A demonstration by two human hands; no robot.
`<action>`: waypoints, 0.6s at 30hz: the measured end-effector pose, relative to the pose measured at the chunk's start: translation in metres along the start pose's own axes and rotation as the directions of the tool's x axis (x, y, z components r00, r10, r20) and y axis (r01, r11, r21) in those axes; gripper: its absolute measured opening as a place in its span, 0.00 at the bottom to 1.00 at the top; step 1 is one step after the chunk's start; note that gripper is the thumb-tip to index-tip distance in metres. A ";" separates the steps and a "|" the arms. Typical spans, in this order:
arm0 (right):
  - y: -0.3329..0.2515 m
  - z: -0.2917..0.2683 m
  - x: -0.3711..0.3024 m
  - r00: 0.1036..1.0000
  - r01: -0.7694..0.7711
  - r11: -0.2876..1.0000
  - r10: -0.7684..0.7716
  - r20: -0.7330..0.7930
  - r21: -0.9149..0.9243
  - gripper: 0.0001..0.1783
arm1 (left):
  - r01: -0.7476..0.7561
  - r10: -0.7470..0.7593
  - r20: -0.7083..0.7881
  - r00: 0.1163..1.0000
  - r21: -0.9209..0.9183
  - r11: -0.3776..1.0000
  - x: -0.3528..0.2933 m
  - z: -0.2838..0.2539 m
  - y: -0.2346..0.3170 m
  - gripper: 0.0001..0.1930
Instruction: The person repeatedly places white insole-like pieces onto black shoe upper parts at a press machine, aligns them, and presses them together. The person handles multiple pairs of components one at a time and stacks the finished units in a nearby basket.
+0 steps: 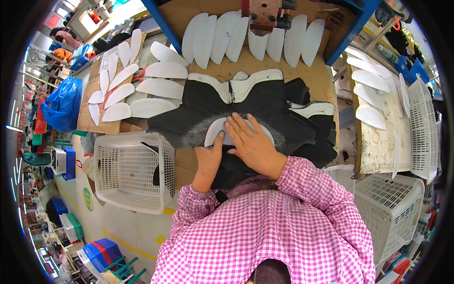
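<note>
A black fabric piece (257, 106) that looks like a boot upper lies before me, white edging along its far side. Greyish smears mark its near middle. On these rests a white half-moon stiffener (216, 128), partly under my hands. My right hand (255, 144) lies flat across the stiffener, fingers stretched out and pressing on it. My left hand (209, 154) sets its thumb on the stiffener's left end; its other fingers go out of sight beneath the black piece's near edge, so it pinches the two together. More black pieces with white edging (314, 111) are stacked underneath to the right.
White half-moon pieces (203, 40) stand in a row at the back under a machine head (265, 16) in a blue frame (352, 35). Others (120, 94) lie at left and on a right-hand board (371, 102). White plastic baskets (135, 142) flank me.
</note>
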State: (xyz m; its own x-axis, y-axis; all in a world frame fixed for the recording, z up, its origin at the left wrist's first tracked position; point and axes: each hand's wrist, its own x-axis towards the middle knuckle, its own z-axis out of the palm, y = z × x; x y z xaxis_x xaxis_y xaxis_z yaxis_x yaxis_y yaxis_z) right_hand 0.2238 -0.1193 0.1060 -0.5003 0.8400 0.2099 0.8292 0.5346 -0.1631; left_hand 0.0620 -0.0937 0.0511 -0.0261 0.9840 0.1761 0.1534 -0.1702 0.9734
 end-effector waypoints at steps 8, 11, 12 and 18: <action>0.007 0.023 -0.006 1.000 0.019 0.996 -0.020 0.010 0.083 0.40 | 0.332 -0.362 -0.067 0.930 -0.271 0.903 0.014 -0.008 0.022 0.12; 0.009 0.027 -0.004 0.999 0.030 0.995 -0.033 0.025 0.091 0.40 | 0.171 -0.169 -0.065 0.984 0.039 0.984 0.014 -0.002 0.028 0.12; 0.009 0.028 -0.004 0.999 0.034 0.995 -0.036 0.024 0.091 0.40 | -0.228 0.225 0.047 0.973 0.300 0.926 0.012 0.002 0.031 0.16; 0.004 0.020 -0.023 0.994 0.018 0.990 -0.033 0.103 0.139 0.48 | -0.452 0.291 0.346 0.892 0.688 0.567 0.006 0.018 0.059 0.25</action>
State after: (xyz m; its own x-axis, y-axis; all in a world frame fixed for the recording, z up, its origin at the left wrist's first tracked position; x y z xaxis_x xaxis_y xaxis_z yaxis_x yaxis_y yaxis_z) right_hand 0.2334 -0.1347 0.0818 -0.5505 0.8269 0.1145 0.7771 0.5577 -0.2916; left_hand 0.0887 -0.0973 0.1068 0.3633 0.8463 0.3897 0.7789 -0.5054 0.3713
